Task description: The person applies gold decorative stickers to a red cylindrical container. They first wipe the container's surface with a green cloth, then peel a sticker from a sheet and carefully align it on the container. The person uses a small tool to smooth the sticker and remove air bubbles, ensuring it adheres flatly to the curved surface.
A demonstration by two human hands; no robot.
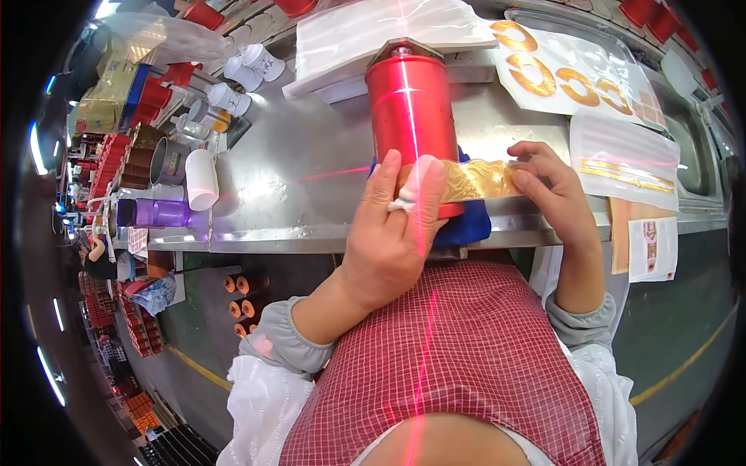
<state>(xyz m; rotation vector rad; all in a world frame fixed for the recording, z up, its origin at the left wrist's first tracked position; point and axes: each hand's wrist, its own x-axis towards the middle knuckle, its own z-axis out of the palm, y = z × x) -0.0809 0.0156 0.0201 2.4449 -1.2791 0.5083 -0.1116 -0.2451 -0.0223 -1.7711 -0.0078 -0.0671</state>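
Observation:
A red cylindrical bottle (410, 113) lies on its side on a blue cloth (470, 225) on the steel table (311, 202). My left hand (392, 233) presses a white wad of cloth (420, 182) against a gold foil label strip (478, 180) on the bottle's lower end. My right hand (553, 194) pinches the strip's right end and holds it stretched out. A red laser line runs along the bottle and over my left hand.
Sheets of gold ring labels (559, 74) and strip labels (625, 163) lie at the right. White cups (202, 179), a purple container (155, 212) and tins stand at the left. A plastic-covered white board (373, 39) lies behind the bottle. Spools (241, 299) sit below the table edge.

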